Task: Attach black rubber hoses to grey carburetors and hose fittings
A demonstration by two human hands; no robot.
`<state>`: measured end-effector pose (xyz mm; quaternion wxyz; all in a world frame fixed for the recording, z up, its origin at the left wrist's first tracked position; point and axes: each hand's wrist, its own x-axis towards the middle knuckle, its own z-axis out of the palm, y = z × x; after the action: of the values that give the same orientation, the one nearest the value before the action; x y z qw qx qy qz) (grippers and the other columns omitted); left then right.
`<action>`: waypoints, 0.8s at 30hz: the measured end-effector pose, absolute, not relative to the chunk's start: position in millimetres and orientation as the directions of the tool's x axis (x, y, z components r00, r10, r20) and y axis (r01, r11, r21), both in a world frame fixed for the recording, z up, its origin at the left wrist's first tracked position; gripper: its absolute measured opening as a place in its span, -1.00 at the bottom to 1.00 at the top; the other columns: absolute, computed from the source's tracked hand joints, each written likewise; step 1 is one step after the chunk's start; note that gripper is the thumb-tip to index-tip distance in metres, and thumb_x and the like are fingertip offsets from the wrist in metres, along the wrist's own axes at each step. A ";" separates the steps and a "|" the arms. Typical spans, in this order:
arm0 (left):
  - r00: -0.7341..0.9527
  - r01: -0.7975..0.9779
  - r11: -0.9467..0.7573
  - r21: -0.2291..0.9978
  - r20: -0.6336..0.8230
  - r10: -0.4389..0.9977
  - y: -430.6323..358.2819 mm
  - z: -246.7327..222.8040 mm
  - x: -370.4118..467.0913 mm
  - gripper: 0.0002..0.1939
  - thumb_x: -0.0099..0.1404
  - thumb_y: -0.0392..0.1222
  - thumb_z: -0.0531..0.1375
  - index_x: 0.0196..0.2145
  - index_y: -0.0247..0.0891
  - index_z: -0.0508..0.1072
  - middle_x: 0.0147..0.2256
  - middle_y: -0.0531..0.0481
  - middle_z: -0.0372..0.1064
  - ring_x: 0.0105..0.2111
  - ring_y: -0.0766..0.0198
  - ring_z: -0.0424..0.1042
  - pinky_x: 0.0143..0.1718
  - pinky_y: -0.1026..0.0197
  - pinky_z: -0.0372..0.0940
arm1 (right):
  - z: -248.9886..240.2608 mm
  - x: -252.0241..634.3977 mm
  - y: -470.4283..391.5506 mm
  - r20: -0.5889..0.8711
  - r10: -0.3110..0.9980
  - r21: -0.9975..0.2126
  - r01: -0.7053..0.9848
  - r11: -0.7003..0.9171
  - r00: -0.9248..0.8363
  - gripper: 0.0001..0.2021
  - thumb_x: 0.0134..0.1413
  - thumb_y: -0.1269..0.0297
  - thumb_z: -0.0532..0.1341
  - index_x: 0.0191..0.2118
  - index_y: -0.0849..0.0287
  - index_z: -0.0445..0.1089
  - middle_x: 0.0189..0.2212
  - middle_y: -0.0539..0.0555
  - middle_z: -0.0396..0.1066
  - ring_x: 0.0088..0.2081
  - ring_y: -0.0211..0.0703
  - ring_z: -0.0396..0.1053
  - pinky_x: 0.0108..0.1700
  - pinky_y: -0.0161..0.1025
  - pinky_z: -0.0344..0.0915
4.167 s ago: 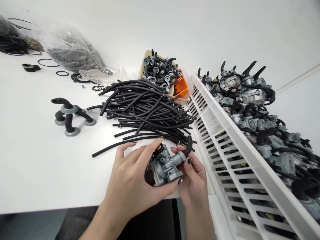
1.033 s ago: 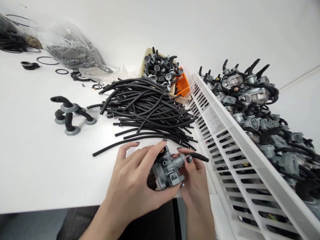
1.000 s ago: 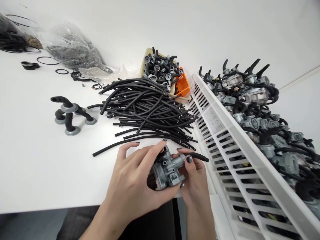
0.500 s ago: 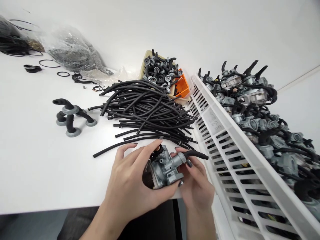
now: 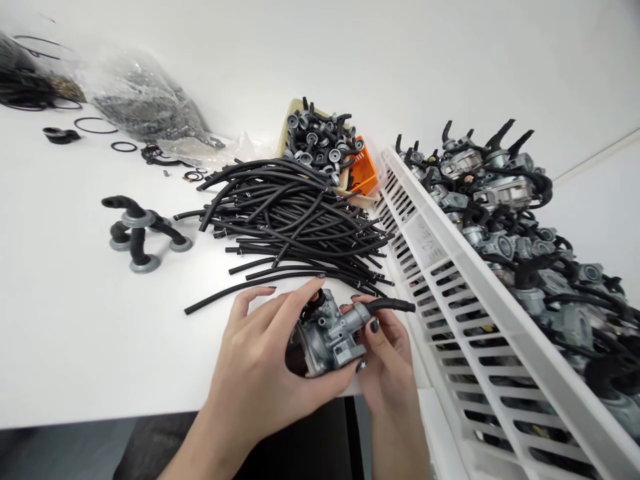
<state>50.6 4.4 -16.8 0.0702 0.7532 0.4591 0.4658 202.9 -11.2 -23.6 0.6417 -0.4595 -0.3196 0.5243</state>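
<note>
A grey metal carburetor [image 5: 333, 340] is held just above the front edge of the white table. My left hand [image 5: 267, 357] wraps round its left side, thumb along the bottom and fingers over the top. On the right, my right hand [image 5: 387, 357] has its fingers closed about the carburetor's cap end, with the thumb near the cap. A black rubber boot [image 5: 393, 305] sticks out to the right from that cap. The right fingertips behind the carburetor are partly hidden.
Many black hoses [image 5: 295, 220] lie piled behind my hands. A white slatted crate [image 5: 450, 267] full of carburetors stands at right. Capped boots [image 5: 137, 227] stand at left; more fill a cream bin [image 5: 297, 110] beside an orange box [image 5: 364, 167]. Plastic bags [image 5: 145, 93] lie at the back left.
My right hand has shifted slightly left, and its thumb has moved a little along the cap. The left hand's grip on the carburetor looks the same.
</note>
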 end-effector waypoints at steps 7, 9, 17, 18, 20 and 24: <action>0.146 0.615 -0.590 0.523 0.660 0.737 4.1 -16.8 50.8 -0.42 0.06 -0.10 0.30 0.05 -0.25 0.33 -0.18 -0.08 0.55 -0.28 0.10 0.53 0.02 -0.02 0.20 | -27.1 204.2 -9.3 -0.046 0.974 -0.933 -0.357 0.038 0.223 -0.76 -0.07 0.13 0.42 -0.24 0.05 0.56 -0.38 0.06 0.56 -0.37 -0.14 0.47 -0.22 -0.20 0.40; 0.147 0.616 -0.595 0.517 0.666 0.731 4.0 -16.7 50.9 -0.43 0.07 -0.11 0.30 0.04 -0.26 0.33 -0.19 -0.09 0.56 -0.29 0.11 0.54 0.02 -0.02 0.20 | -27.6 204.4 -8.8 -0.047 0.973 -0.942 -0.333 0.031 0.224 -0.75 -0.06 0.12 0.41 -0.23 0.05 0.56 -0.39 0.05 0.56 -0.38 -0.14 0.47 -0.24 -0.21 0.40; 0.136 0.625 -0.576 0.527 0.653 0.745 4.4 -16.2 51.2 -0.44 0.06 -0.12 0.29 0.03 -0.27 0.34 -0.17 -0.09 0.56 -0.29 0.14 0.54 0.00 0.00 0.20 | -27.7 204.8 -8.6 -0.069 0.972 -0.947 -0.321 0.008 0.226 -0.74 -0.07 0.08 0.41 -0.23 0.06 0.57 -0.39 0.05 0.56 -0.37 -0.12 0.48 -0.26 -0.21 0.39; 0.127 0.628 -0.565 0.535 0.646 0.753 4.4 -16.6 51.2 -0.44 0.05 -0.12 0.29 0.03 -0.26 0.34 -0.17 -0.08 0.56 -0.29 0.14 0.54 0.00 0.00 0.20 | -27.5 204.7 -8.6 -0.072 0.973 -0.947 -0.321 0.003 0.221 -0.73 -0.08 0.08 0.41 -0.24 0.06 0.57 -0.39 0.05 0.57 -0.36 -0.11 0.48 -0.25 -0.19 0.39; 0.103 0.637 -0.536 0.554 0.628 0.772 4.2 -17.6 51.4 -0.42 0.04 -0.10 0.30 0.03 -0.24 0.35 -0.17 -0.06 0.56 -0.29 0.13 0.53 -0.02 0.00 0.22 | -26.8 204.6 -8.2 -0.076 0.976 -0.946 -0.325 -0.006 0.204 -0.73 -0.06 0.06 0.40 -0.24 0.06 0.57 -0.37 0.07 0.57 -0.33 -0.07 0.49 -0.22 -0.16 0.39; 0.065 0.650 -0.499 0.573 0.612 0.788 3.3 -19.7 51.7 -0.40 0.02 -0.09 0.30 0.04 -0.21 0.35 -0.14 -0.05 0.55 -0.24 0.09 0.51 -0.02 0.00 0.23 | -24.2 204.4 -7.1 -0.072 0.981 -0.930 -0.367 0.000 0.182 -0.74 -0.01 0.05 0.35 -0.22 0.05 0.59 -0.31 0.10 0.59 -0.27 -0.02 0.50 -0.17 -0.11 0.38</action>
<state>51.7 3.3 -19.7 0.0730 0.7262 0.4951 0.4714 204.4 -7.1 -24.2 0.6210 -0.4533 -0.3384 0.5425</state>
